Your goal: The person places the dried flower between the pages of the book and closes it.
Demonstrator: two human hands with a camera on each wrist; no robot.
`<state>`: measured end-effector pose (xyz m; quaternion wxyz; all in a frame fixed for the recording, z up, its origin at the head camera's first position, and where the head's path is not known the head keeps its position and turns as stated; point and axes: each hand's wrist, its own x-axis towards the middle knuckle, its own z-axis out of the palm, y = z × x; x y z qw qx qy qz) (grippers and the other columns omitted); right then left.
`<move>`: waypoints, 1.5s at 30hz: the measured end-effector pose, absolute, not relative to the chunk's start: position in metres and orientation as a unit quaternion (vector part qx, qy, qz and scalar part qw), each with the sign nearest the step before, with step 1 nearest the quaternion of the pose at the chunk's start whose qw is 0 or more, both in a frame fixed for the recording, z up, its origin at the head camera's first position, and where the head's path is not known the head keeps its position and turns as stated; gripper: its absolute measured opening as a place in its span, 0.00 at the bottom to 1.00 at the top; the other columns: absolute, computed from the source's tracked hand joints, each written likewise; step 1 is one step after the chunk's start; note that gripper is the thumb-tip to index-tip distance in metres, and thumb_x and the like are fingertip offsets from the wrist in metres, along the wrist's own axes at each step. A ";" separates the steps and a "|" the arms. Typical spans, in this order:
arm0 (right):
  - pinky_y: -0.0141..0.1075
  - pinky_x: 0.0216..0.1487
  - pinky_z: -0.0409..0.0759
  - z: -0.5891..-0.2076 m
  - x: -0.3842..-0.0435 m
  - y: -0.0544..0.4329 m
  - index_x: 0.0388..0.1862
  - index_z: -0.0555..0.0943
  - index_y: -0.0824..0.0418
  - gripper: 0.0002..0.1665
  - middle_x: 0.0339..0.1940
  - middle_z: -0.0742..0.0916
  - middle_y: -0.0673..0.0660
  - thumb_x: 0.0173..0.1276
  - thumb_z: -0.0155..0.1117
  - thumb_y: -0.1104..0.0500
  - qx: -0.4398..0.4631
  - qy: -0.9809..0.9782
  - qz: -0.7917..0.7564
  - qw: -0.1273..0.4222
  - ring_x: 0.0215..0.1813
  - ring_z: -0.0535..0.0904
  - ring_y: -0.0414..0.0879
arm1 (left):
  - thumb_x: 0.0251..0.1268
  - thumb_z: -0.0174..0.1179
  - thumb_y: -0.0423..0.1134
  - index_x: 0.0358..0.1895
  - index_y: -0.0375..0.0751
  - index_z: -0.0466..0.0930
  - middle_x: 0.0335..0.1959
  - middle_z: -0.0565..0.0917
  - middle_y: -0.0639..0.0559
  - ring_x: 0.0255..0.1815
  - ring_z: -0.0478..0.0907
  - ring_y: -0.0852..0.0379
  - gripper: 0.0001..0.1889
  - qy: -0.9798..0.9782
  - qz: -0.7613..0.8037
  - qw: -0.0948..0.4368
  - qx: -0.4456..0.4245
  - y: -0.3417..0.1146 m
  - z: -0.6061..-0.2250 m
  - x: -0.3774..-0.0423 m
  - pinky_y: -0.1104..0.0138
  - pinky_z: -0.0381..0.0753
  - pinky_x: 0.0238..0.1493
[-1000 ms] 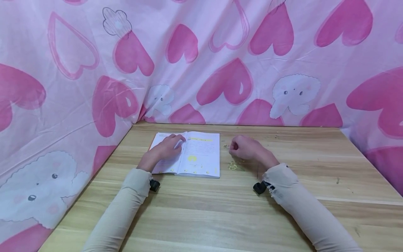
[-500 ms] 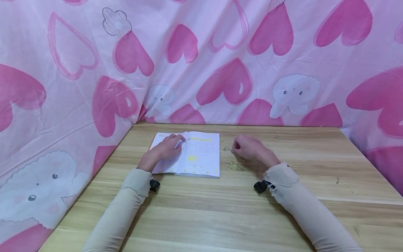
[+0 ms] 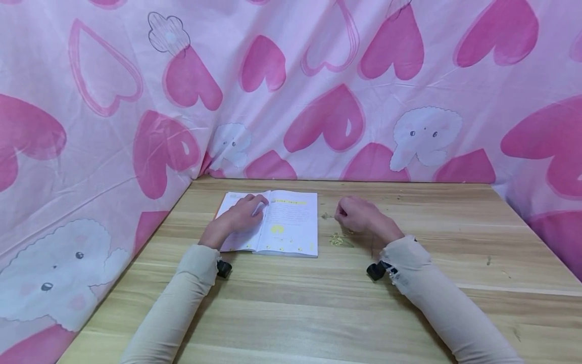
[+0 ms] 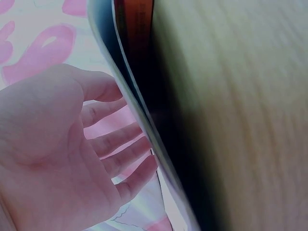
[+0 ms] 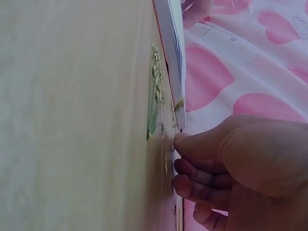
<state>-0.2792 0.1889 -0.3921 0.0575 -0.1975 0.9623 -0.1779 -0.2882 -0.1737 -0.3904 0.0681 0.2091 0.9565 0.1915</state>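
An open book point(image 3: 293, 217) with white pages and yellow print lies on the table. My left hand point(image 3: 243, 213) rests on its left page, and the left wrist view shows those fingers point(image 4: 115, 142) mostly straight along the page. To the right of the book, my right hand point(image 3: 357, 215) is low at the table with its fingers curled. Its thumb and fingertips stand close together in the right wrist view; I cannot tell whether anything is pinched between them. A small dried yellow flower sprig point(image 5: 157, 79) lies nearby, with loose bits point(image 5: 166, 163) beside it.
The wooden table point(image 3: 291, 313) bears more tiny dried scraps point(image 3: 488, 260) on the right. Pink heart-patterned cloth point(image 3: 318, 101) hangs behind and along the left side. Black wrist cameras point(image 3: 376, 271) sit below both sleeves.
My right hand has shifted slightly right, away from the small bits by the book, and its fingers look more tucked in. The left hand and the book have stayed put.
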 end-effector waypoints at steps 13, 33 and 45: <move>0.46 0.50 0.85 -0.390 -0.279 0.184 0.47 0.84 0.60 0.07 0.44 0.88 0.55 0.82 0.59 0.60 -0.197 0.957 -0.211 0.018 0.46 0.83 0.49 | 0.75 0.62 0.65 0.81 0.55 0.65 0.79 0.65 0.36 0.78 0.65 0.32 0.38 0.961 0.171 0.106 0.190 -0.171 -0.388 -0.279 0.32 0.68 0.75; 0.41 0.43 0.78 -0.391 -0.278 0.139 0.44 0.83 0.56 0.06 0.42 0.84 0.53 0.81 0.61 0.56 -0.184 0.956 -0.224 -0.039 0.43 0.78 0.48 | 0.74 0.61 0.69 0.87 0.46 0.55 0.79 0.65 0.33 0.78 0.63 0.34 0.48 0.966 0.132 0.110 0.193 -0.168 -0.388 -0.281 0.31 0.65 0.77; 0.37 0.42 0.80 -0.393 -0.284 0.101 0.41 0.84 0.55 0.06 0.39 0.86 0.51 0.80 0.64 0.55 -0.204 0.954 -0.218 -0.015 0.39 0.80 0.44 | 0.72 0.61 0.70 0.88 0.48 0.54 0.80 0.64 0.34 0.78 0.62 0.34 0.50 0.968 0.137 0.117 0.172 -0.168 -0.394 -0.287 0.32 0.62 0.79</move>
